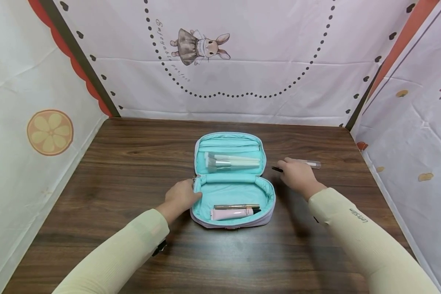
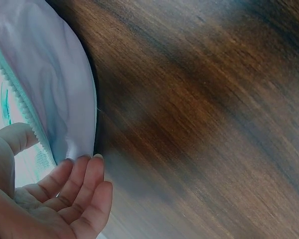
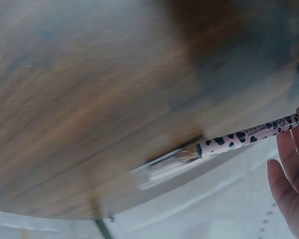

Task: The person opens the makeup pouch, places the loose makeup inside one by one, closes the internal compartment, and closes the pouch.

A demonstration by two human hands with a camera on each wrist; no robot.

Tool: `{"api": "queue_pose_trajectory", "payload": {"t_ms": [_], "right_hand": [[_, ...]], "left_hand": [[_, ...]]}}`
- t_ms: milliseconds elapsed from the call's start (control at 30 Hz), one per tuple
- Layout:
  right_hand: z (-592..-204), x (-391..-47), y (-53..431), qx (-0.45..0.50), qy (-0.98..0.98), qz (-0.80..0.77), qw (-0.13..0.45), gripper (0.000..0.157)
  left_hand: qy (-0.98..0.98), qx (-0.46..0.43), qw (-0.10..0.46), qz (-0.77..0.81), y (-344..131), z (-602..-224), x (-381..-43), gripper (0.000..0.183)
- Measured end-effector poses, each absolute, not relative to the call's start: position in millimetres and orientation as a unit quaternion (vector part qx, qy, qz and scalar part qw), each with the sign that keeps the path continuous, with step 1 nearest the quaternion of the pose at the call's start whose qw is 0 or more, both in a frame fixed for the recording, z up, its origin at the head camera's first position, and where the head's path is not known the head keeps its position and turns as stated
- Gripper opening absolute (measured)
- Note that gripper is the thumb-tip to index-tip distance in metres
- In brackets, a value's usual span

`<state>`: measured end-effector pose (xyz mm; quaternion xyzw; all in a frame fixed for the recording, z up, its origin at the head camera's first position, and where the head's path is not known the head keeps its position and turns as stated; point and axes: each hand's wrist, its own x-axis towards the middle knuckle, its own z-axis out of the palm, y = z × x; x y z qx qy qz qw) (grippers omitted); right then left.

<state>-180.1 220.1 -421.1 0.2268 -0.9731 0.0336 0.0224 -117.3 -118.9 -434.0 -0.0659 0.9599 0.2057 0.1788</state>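
Observation:
A zipped makeup pouch (image 1: 235,192) lies open on the table, turquoise inside and pale lilac outside. At its left edge my left hand (image 1: 180,196) grips the wall, thumb inside and fingers against the outer fabric (image 2: 72,99). To the right of the pouch, my right hand (image 1: 297,175) pinches a slim pink pen with black spots (image 3: 241,138); its dark end pokes out toward the pouch in the head view. Makeup brushes (image 1: 235,162) sit in the lid. A pink squeeze tube (image 1: 230,214) with a black cap and a slim gold-brown stick (image 1: 237,206) lie in the base.
A clear plastic sleeve or case (image 1: 314,164) lies on the table just beyond my right hand. The brown wooden table (image 1: 139,163) is enclosed by printed white cloth (image 1: 261,45) at the back and both sides.

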Motion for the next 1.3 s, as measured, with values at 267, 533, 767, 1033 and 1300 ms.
{"api": "queue_pose_trajectory", "payload": {"t_ms": [267, 533, 767, 1033, 1300], "right_hand": [[-408, -168, 187, 0.302, -0.952, 0.045, 0.04, 0.01], [-399, -154, 162, 0.361, -0.931, 0.046, 0.039, 0.012], [-406, -146, 145, 0.401, -0.914, 0.037, 0.036, 0.016], [-410, -140, 130, 0.444, -0.895, 0.018, 0.043, 0.018], [-414, -135, 116, 0.464, -0.886, -0.006, -0.007, 0.019]], "left_hand": [[0.958, -0.069, 0.182, 0.21, -119, -435, -120, 0.038], [0.959, -0.07, 0.182, 0.206, -118, -434, -120, 0.04], [0.959, -0.072, 0.185, 0.201, -118, -433, -119, 0.043], [0.96, -0.073, 0.183, 0.199, -118, -433, -119, 0.044], [0.961, -0.069, 0.183, 0.196, -118, -434, -120, 0.046]]}}
